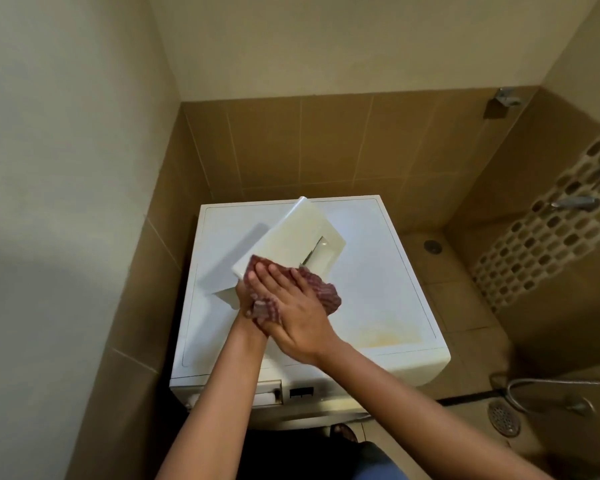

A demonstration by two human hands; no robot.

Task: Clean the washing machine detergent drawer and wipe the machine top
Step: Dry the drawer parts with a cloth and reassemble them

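- Clearly, the detergent drawer [291, 233] is out of the machine. It is a cream-white plastic piece held tilted in the air, its far end rising away from your hands and its near end under them.
- Its broad face is turned up toward you, smooth and pale, with a rectangular recess just beyond your right fingertips and a little to their right.
- It throws a grey shadow on the machine top [378, 271] to the left of your hands.
- The machine top is white and lies below both hands. It carries a yellowish stain near its front edge, to the right of your right wrist.
- Your right hand [291, 306] lies flat, fingers straight and close together, pressing a maroon checked cloth [326, 289] against the drawer's near end.
- The cloth bunches out from under that palm on the right and also hangs down toward your left hand.
- Your left hand [244, 299] sits beneath the right one, mostly covered. What shows of it is curled round the drawer's near corner, bearing it from below, with a fold of cloth against its fingers.
- Your forearms cross just short of the wrists, right over left.
- Below your left forearm, the machine's front panel shows the open drawer slot [267, 389].
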